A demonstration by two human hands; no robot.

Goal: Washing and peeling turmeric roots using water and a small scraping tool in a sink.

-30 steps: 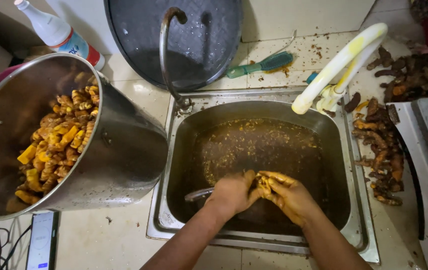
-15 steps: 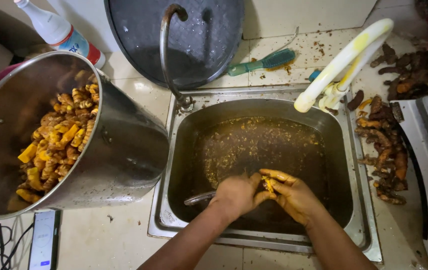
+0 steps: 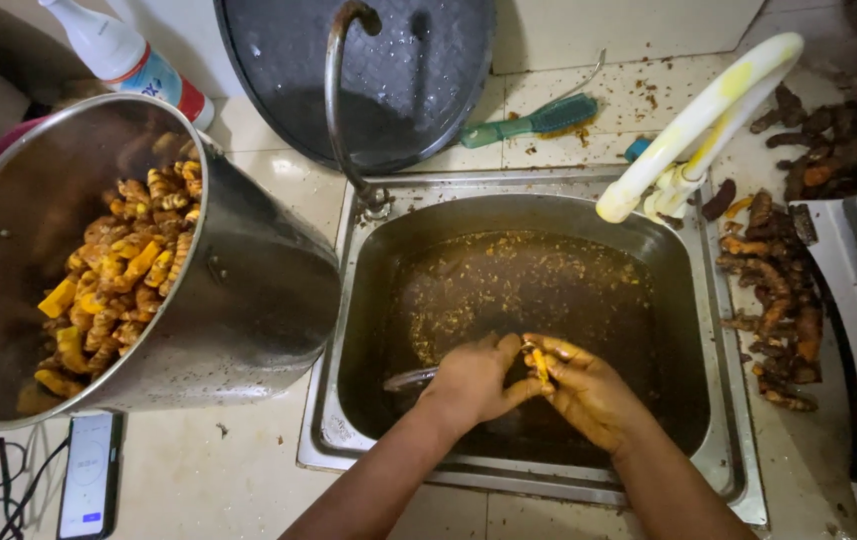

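While the two hands are kept low over the sink (image 3: pixel 718 330), so that bits can drop into the brown water, a small yellow root (image 3: pixel 541 367) is held between them. The left hand (image 3: pixel 475 380) is closed on a metal knife (image 3: pixel 410 378), whose blade sticks out to the left. The right hand (image 3: pixel 588 392) is curled around the root, pinched at the fingertips so it can be scraped. The root looks bright orange-yellow and wet, and the fingers are stained yellow. A big steel pot (image 3: pixel 248 300) is tipped on the tabletop (image 3: pixel 238 480) at the left, with cleaned yellow pieces (image 3: pixel 118 280) piled inside. Dark, dirty roots (image 3: pixel 778 300) are heaped to the right of the sink. A green brush (image 3: pixel 533 122) lies behind the sink, near a curved tap (image 3: pixel 338 100).
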